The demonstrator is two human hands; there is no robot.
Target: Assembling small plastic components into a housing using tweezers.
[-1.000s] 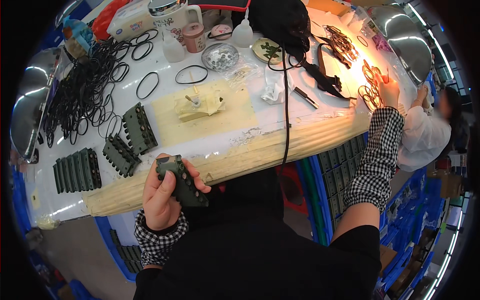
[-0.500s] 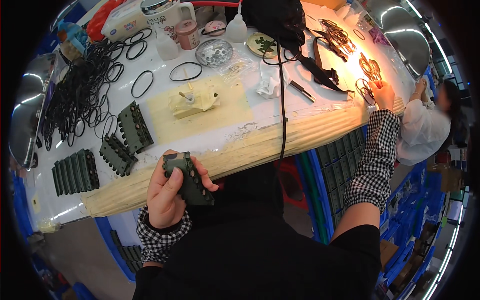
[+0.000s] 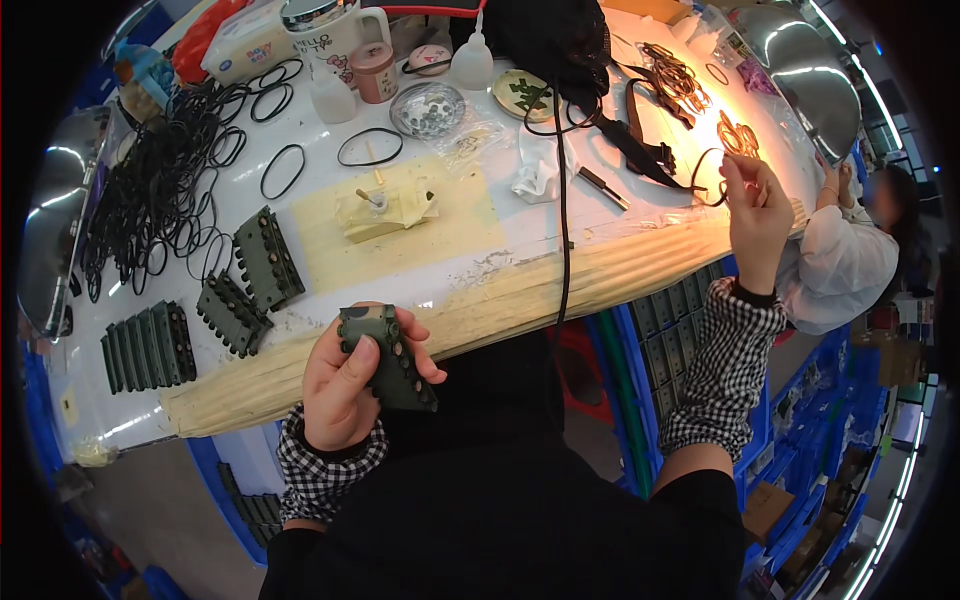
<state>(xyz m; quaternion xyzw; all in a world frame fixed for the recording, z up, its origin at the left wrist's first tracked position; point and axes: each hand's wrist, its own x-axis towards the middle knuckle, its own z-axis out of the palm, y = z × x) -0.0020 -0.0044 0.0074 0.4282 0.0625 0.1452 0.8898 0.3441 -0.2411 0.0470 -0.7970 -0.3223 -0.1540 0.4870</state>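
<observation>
My left hand [image 3: 343, 392] grips a dark green moulded piece [image 3: 385, 370] with round wheel-like discs along its side, like a toy tank chassis. It is tilted in front of my body at the table's near edge. At the right, my right hand [image 3: 757, 205] pinches a thin black rubber band [image 3: 703, 180] between thumb and fingertips. That band hangs as a loop over the table edge, beside a lit heap of similar bands [image 3: 737, 135]. More green pieces lie at the left: a ribbed group [image 3: 148, 347], a small one [image 3: 233, 312] and a longer one [image 3: 268, 260].
A tangled pile of black bands [image 3: 150, 190] covers the far left. A taped block with an upright pin [image 3: 385, 212] stands mid-table. Behind are a bowl of small parts [image 3: 428, 110], bottles and a mug [image 3: 330, 40]. A black cable [image 3: 566, 220] hangs down. A co-worker [image 3: 845, 260] sits at right.
My right hand has drawn back toward me from the heap of bands, lifting one band with it. The left hand and green piece have shifted slightly right.
</observation>
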